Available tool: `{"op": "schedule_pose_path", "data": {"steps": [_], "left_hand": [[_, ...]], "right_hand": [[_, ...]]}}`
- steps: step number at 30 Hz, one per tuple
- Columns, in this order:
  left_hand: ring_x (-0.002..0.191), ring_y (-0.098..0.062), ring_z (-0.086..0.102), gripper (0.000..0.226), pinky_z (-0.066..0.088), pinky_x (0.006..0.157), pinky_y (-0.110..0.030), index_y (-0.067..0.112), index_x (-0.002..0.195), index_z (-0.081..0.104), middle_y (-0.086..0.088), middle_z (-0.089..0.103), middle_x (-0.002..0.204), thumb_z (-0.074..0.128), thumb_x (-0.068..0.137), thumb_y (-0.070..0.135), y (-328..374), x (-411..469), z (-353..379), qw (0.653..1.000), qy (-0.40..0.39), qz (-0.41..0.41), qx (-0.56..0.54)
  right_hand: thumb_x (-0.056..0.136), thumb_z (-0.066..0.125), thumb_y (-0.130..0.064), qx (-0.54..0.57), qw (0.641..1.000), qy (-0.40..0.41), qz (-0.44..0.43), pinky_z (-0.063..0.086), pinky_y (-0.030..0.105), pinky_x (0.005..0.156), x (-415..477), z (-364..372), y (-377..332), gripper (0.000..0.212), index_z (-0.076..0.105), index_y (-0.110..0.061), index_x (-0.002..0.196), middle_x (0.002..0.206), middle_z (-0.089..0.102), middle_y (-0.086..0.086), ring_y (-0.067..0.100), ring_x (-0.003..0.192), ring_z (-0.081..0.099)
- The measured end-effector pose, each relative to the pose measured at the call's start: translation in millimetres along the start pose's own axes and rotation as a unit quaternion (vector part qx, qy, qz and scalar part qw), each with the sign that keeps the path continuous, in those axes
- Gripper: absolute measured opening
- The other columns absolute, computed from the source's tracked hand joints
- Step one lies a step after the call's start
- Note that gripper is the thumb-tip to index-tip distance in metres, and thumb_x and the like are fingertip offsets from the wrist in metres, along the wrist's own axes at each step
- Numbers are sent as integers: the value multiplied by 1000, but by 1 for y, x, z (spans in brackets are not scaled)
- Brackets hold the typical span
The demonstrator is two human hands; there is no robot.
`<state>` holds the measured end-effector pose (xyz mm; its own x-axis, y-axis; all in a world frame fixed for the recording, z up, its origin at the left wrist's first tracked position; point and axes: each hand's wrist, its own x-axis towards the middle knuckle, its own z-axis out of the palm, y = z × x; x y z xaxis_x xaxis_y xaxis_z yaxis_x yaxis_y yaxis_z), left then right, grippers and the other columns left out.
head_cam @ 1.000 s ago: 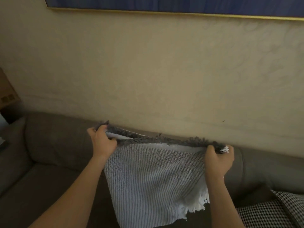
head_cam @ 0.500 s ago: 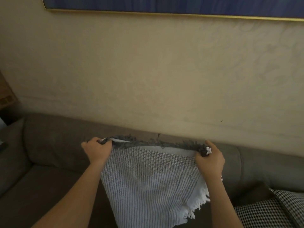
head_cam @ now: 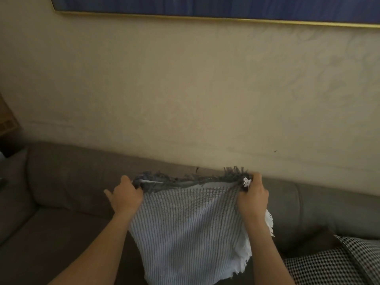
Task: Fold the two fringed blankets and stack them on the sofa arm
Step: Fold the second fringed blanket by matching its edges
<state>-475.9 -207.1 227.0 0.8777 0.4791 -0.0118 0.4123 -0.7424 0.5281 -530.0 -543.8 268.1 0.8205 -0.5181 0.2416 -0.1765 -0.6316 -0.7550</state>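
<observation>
The white-and-grey ribbed woven blanket (head_cam: 185, 229) hangs nearest, in front of the seat, doubled so that its lower edge is cut off by the bottom of the picture and a ragged white fringe trails off its lower right side. It is stretched by its top edge between the two hands. The left hand (head_cam: 125, 197) has its fingers curled over the top left corner, with the dark grey fringe bunched inside the grip. The right hand (head_cam: 254, 197) is clenched round the top right corner, thumb uppermost, a white tassel poking out beside the fingers. The grey fringe runs along the edge from one fist to the other, sagging slightly in the middle.

Low on the right lies a black-and-white houndstooth fabric (head_cam: 329, 264), apart from the blanket; whether cushion or throw I cannot tell. Behind stands the grey-brown upholstered sofa (head_cam: 67, 173), then the cream plaster wall (head_cam: 185, 89) and a blue gold-framed picture (head_cam: 205, 6).
</observation>
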Motion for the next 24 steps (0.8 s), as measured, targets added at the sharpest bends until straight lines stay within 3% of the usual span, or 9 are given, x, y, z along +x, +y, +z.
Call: {"op": "schedule_pose_path", "data": {"steps": [3, 7, 9, 11, 14, 17, 19, 21, 24], "left_hand": [[103, -39, 66, 40, 53, 96, -54, 13, 121, 42, -18, 68, 114, 68, 96, 31, -4, -8, 2, 997, -74, 29, 6], [124, -34, 62, 48, 43, 111, -54, 25, 136, 50, -10, 65, 132, 65, 94, 44, -5, -14, 9, 975, -193, 28, 106], [116, -32, 65, 40, 50, 104, -47, 22, 124, 63, -9, 69, 125, 69, 89, 41, -7, -19, 13, 969, -208, 54, 118], [109, -32, 69, 31, 56, 91, -39, 21, 113, 69, -8, 74, 115, 72, 86, 35, -10, -23, 17, 969, -218, 96, 73], [115, -32, 68, 32, 51, 87, -32, 20, 118, 65, -7, 74, 118, 72, 89, 31, -12, -33, 17, 954, -269, 137, 2], [123, -25, 64, 42, 51, 98, -31, 26, 122, 58, -1, 68, 125, 70, 82, 26, -6, -43, 15, 919, -360, 160, -20], [127, -20, 57, 64, 49, 107, -30, 32, 133, 51, 2, 58, 134, 81, 79, 16, 6, -50, 10, 887, -433, 158, -23], [132, -14, 55, 96, 45, 113, -32, 28, 151, 44, 8, 53, 144, 97, 71, 34, 17, -55, 10, 868, -465, 168, -49], [117, -1, 68, 76, 52, 112, -36, 32, 131, 64, 18, 70, 131, 100, 66, 48, 32, -61, 15, 863, -434, 200, -164]], "right_hand": [[79, 51, 19, 57, 997, 33, -31, 58, 53, 82, 0, 1, -14, 58, 64, -11, 127, 102, 72, 11, 38, 93, 65], [84, 56, 13, 124, 990, 36, -50, 57, 55, 95, -5, 3, -37, 57, 64, -18, 131, 120, 69, 5, 32, 113, 63], [93, 68, -11, 169, 983, 25, -72, 57, 52, 94, -7, 3, -47, 39, 63, -27, 128, 122, 67, -1, 29, 113, 64], [91, 77, -35, 195, 976, -8, -98, 58, 37, 94, -6, -2, -57, 37, 61, -32, 124, 121, 66, -8, 21, 117, 64], [93, 77, -11, 205, 965, -94, -135, 53, 17, 91, -2, -12, -65, 45, 60, -27, 131, 123, 65, -9, 12, 118, 64], [90, 73, 1, 162, 965, -90, -188, 55, 41, 101, -1, -10, -70, 55, 62, -32, 132, 128, 66, -8, 14, 122, 62], [82, 69, 13, 168, 961, -65, -211, 55, 47, 100, -2, -6, -75, 60, 67, -27, 127, 124, 69, -8, 14, 120, 64], [75, 64, 20, 173, 956, -45, -231, 56, 46, 98, -4, -4, -82, 63, 69, -22, 122, 119, 70, -6, 16, 117, 65], [69, 60, 22, 186, 950, -22, -250, 56, 45, 94, -5, -4, -88, 64, 70, -22, 114, 115, 71, -4, 19, 113, 66]]}}
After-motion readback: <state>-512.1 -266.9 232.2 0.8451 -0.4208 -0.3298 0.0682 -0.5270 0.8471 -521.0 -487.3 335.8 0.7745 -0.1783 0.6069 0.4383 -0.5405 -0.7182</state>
